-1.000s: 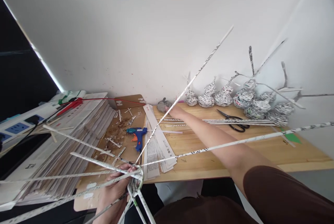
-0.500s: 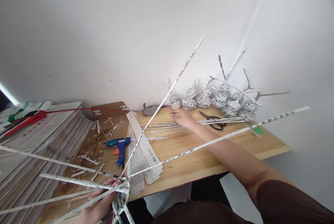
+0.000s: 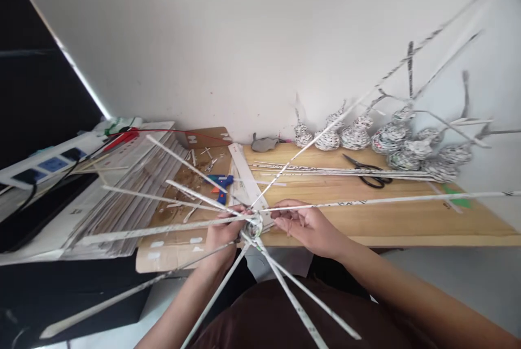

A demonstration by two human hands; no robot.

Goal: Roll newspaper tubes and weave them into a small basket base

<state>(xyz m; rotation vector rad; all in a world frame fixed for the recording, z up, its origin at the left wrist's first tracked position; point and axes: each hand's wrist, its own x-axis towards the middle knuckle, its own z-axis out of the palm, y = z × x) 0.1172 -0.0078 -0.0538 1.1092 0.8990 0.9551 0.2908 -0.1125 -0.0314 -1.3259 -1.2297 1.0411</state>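
Observation:
Near the table's front edge, my left hand [image 3: 224, 230] grips a small woven paper piece [image 3: 254, 226] from its left side. Several long rolled-paper strips fan out from the piece in all directions. My right hand [image 3: 305, 225] is at the right of the piece, its fingers bent round a paper strip [image 3: 345, 202] that runs out to the right. Another strip [image 3: 309, 145] rises up and right across the wall. The right fingertips are partly hidden by the strip.
Behind on the wooden table [image 3: 325, 194] lie loose paper rods [image 3: 317, 170], black scissors [image 3: 368, 172] and several woven gourd shapes [image 3: 356, 134]. To the left are a blue glue gun [image 3: 221, 186], a paper stack [image 3: 122, 202] and a power strip [image 3: 52, 156].
My right hand has come back from the loose rods to the woven piece and taken a strip. The piece and my left hand now appear higher and further right as the view has shifted.

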